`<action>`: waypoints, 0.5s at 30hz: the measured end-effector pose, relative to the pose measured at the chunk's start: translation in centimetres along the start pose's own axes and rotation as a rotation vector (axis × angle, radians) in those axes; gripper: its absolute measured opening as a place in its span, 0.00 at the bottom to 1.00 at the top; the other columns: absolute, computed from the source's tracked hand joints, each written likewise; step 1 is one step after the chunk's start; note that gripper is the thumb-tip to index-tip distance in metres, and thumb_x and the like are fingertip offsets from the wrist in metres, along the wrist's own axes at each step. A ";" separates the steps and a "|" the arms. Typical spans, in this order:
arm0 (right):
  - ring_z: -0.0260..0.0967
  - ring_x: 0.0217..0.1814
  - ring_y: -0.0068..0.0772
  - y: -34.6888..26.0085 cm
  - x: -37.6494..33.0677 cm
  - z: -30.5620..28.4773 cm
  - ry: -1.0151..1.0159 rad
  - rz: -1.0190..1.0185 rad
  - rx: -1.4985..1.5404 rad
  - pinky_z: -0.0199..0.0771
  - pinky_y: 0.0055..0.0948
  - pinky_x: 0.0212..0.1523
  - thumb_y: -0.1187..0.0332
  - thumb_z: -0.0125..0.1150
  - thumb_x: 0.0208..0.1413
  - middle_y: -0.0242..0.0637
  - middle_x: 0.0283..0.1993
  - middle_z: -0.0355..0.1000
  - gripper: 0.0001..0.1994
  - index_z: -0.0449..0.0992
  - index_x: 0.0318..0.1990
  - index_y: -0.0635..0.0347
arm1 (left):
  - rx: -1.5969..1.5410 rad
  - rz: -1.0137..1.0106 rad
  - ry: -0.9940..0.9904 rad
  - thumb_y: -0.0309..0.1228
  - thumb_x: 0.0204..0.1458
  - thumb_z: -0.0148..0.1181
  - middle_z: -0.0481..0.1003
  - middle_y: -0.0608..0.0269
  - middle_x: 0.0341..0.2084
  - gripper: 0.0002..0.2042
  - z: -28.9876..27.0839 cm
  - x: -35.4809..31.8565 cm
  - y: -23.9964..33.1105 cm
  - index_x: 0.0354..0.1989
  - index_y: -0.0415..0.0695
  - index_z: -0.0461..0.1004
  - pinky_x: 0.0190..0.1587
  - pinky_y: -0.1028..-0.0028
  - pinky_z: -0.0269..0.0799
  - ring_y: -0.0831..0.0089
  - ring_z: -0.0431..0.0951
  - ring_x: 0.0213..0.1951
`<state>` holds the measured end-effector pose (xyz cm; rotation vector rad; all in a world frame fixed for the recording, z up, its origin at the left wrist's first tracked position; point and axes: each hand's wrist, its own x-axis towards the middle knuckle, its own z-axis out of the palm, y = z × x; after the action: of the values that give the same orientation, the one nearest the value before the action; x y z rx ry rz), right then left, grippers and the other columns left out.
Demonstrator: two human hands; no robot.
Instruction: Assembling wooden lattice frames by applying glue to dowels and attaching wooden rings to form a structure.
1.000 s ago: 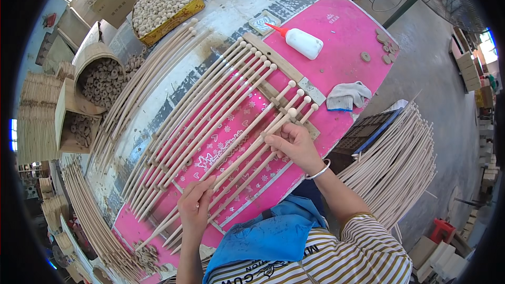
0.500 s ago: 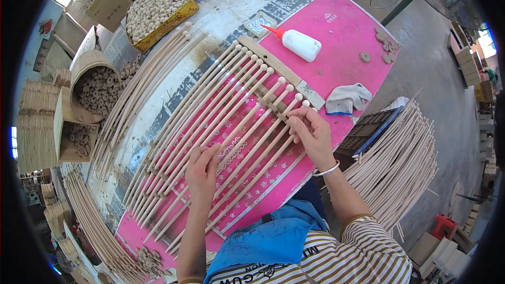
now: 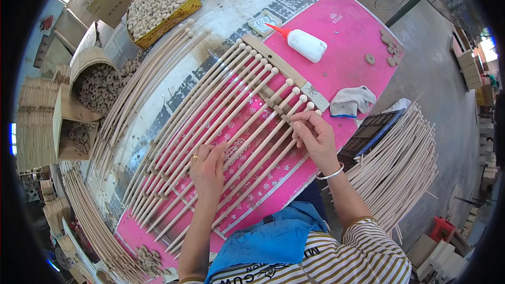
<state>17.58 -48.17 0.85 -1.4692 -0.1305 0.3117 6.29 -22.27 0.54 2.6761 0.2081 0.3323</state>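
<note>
In the head view, the ball-tipped rods [image 3: 210, 139] lie side by side in a slatted wooden rack on the table [image 3: 239, 2]. Their long axes run from lower left to upper right, with the round balls [image 3: 289, 82] at the upper right and the bare tapered ends at the lower left. The right hand [image 3: 314, 134] has its fingers bent at the balled end of the nearest rods; the left hand [image 3: 208, 165] curls over the rods farther down their length. Whether either is gripping a rod or merely touching it, I cannot tell.

The table's near edge runs slantwise just beside the outermost rods. Past the balls, a wooden board [image 3: 279, 62] crosses the rack's end, and pink sheet [image 3: 342, 37] stretches beyond it. A white bottle [image 3: 306, 46] with a red nozzle lies there on its side, and a grey glove [image 3: 352, 101] rests near the right hand. More rods crowd the far side, below a yellow box [image 3: 173, 19] of balls. Off the edge stands a thick bundle of sticks [image 3: 392, 171].
</note>
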 end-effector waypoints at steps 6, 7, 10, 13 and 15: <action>0.67 0.26 0.13 0.2 -0.6 -0.4 -0.013 -0.005 -0.019 0.67 0.16 0.26 0.69 0.59 0.69 0.27 0.29 0.72 0.09 0.78 0.49 0.65 | 0.133 0.024 0.059 0.25 0.54 0.65 0.75 0.64 0.43 0.19 -2.4 -0.2 -1.3 0.56 0.48 0.80 0.49 0.61 0.69 0.63 0.76 0.47; 0.67 0.26 0.13 0.3 -0.8 -0.5 -0.019 -0.007 -0.028 0.67 0.16 0.26 0.69 0.59 0.69 0.27 0.29 0.72 0.09 0.78 0.49 0.65 | 0.136 0.023 0.064 0.25 0.54 0.65 0.75 0.64 0.43 0.19 -2.7 -0.4 -2.1 0.56 0.48 0.80 0.49 0.61 0.69 0.63 0.76 0.47; 0.67 0.27 0.13 0.4 -1.1 -0.2 -0.047 0.000 -0.029 0.67 0.16 0.27 0.70 0.58 0.69 0.27 0.29 0.73 0.09 0.78 0.49 0.66 | 0.283 0.045 0.010 0.23 0.53 0.64 0.74 0.65 0.41 0.18 -2.7 -0.8 -3.4 0.54 0.49 0.81 0.50 0.61 0.70 0.63 0.75 0.46; 0.67 0.27 0.13 0.5 -1.4 0.9 -0.082 0.005 -0.038 0.68 0.16 0.27 0.70 0.57 0.70 0.28 0.30 0.73 0.09 0.78 0.50 0.65 | 0.329 0.083 0.033 0.20 0.51 0.63 0.74 0.64 0.40 0.20 -2.4 -0.9 -4.2 0.53 0.49 0.81 0.48 0.63 0.71 0.63 0.76 0.45; 0.68 0.27 0.14 0.6 -1.6 1.9 -0.128 -0.020 -0.029 0.69 0.17 0.29 0.70 0.57 0.70 0.27 0.30 0.73 0.09 0.78 0.50 0.64 | 0.327 0.109 0.059 0.20 0.50 0.63 0.73 0.64 0.38 0.20 -2.8 -1.0 -4.3 0.53 0.49 0.81 0.47 0.64 0.71 0.64 0.76 0.44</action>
<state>15.46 -46.81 0.66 -1.4754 -0.2529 0.3888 4.21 -17.51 0.95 3.0100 0.1444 0.4451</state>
